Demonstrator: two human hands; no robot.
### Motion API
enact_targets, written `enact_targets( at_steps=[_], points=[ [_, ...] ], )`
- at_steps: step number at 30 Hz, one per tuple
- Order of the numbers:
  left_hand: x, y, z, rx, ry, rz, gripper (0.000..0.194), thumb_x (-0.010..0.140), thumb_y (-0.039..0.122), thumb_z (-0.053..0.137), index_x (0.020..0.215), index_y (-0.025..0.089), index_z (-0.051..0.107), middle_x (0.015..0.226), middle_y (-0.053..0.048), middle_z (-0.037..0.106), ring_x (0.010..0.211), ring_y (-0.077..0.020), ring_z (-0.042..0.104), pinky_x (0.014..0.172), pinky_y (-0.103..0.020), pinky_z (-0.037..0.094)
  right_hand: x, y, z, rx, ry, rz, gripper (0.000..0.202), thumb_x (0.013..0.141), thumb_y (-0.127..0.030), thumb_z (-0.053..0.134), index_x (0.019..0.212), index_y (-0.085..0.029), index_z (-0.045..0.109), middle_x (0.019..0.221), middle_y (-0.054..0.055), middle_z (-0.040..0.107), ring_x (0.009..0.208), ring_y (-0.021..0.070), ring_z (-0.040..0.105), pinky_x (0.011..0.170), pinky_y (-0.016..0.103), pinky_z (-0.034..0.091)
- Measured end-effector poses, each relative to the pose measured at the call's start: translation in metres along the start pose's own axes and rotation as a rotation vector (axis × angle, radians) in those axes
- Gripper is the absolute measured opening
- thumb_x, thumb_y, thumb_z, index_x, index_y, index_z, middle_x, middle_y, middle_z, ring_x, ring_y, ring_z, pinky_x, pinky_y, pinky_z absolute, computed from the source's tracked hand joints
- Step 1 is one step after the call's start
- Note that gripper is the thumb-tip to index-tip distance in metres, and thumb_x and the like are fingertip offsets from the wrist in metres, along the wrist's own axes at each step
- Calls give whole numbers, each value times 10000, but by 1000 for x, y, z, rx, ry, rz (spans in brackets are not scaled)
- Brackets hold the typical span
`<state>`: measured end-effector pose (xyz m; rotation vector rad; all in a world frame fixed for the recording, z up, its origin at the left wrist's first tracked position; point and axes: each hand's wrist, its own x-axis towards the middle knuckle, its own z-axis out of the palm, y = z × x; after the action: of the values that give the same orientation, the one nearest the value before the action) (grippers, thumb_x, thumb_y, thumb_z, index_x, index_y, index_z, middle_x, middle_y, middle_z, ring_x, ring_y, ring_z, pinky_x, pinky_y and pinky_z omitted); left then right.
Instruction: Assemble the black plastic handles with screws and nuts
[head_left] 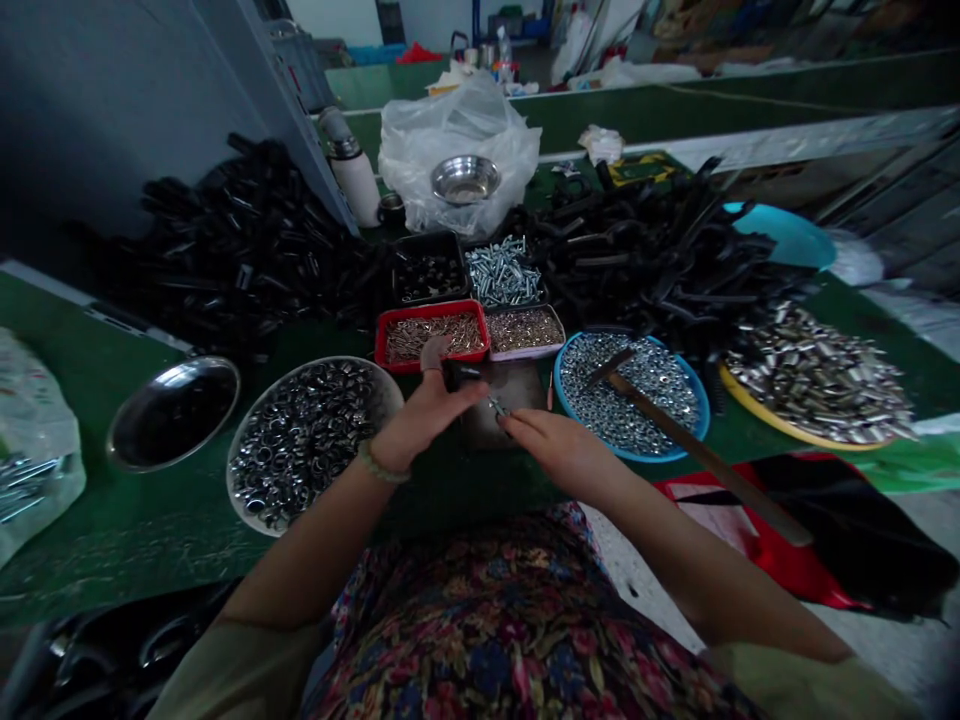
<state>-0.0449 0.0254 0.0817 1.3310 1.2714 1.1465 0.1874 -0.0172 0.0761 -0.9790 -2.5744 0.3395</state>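
Note:
My left hand (429, 405), with a covering on one fingertip, is just in front of the red tray (380, 345) of small pins. Its thumb and finger are apart, beside a small black part (469, 373) over a metal plate (525, 390); whether they touch it is unclear. Closed fingers of my right hand (559, 445) pinch a small shiny metal piece (498, 407) above the same plate. Behind the plate, a pale tray (561, 345) holds small rivets. On the right is a blue basin (705, 415) of small metal parts, with a hammer (690, 445) lying across it.
A bowl of metal rings (300, 440) and a steel bowl (176, 415) stand left. Black parts pile up at back left (262, 240) and back right (637, 250). Bolts (502, 270) fill a rear tray. A yellow basin (817, 435) of metal sleeves sits far right.

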Motion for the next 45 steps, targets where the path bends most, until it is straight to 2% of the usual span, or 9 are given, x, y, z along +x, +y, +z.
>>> enact_targets(
  at_steps=[5,8,11,18,22,25,32,42,45],
  points=[
    [-13,-6,7,263,-30,17,722,699,253,737,1324,244,375,1401,-75,394,1328,-258,369,1138,-414,274,-14,0,-2,46,90,80,480,890,-66,380,1315,-223,536,1290,100,606,1168,216,582,941,378,502],
    [-21,2,10,-5,-42,-91,475,779,293,670,1211,256,475,1175,-38,541,962,-171,585,867,-326,492,-17,0,-3,129,107,132,481,877,-69,382,1292,-237,556,1257,92,624,1143,217,599,940,385,506],
    [-31,14,28,-380,-80,-266,390,722,280,732,1050,235,526,909,20,567,642,-84,533,588,-225,479,-14,-4,-3,241,141,162,471,863,-73,397,1268,-238,572,1252,92,624,1152,230,592,958,416,496],
    [-36,25,47,-619,-214,-456,421,687,252,771,1025,200,526,735,42,519,588,-64,486,483,-157,375,-12,-23,13,878,330,369,281,912,-192,438,1156,-249,564,998,45,691,852,174,694,786,354,570],
    [-38,21,39,-484,-377,-497,405,722,262,742,1057,216,518,746,42,511,567,-58,463,478,-164,338,-25,-19,15,916,228,311,244,896,-223,500,1122,-238,591,998,49,691,914,177,682,849,363,546],
    [-42,18,34,-335,-487,-436,372,738,255,725,1053,217,532,775,41,509,560,-50,437,492,-180,339,-32,-13,11,935,97,273,218,896,-228,517,1098,-226,600,980,48,695,963,179,671,905,376,517],
    [-58,21,43,-157,-507,-118,565,677,204,781,1137,251,455,1036,-18,587,1007,-191,572,878,-329,458,-28,-9,11,1691,27,395,472,816,-389,689,1144,-245,381,844,-10,708,653,129,708,618,261,575],
    [-65,18,51,-260,-339,-147,557,740,302,720,1216,274,431,956,-11,568,887,-182,587,827,-330,489,-15,-23,13,1717,98,476,510,760,-462,726,1052,-238,373,770,-19,714,633,160,718,600,288,588],
    [-63,13,48,-147,-328,-89,785,710,306,750,1354,282,301,1035,-36,544,952,-205,567,861,-348,486,-11,-29,19,1709,215,552,521,716,-462,764,970,-251,361,735,-57,677,599,142,701,571,267,576]
  ],
)
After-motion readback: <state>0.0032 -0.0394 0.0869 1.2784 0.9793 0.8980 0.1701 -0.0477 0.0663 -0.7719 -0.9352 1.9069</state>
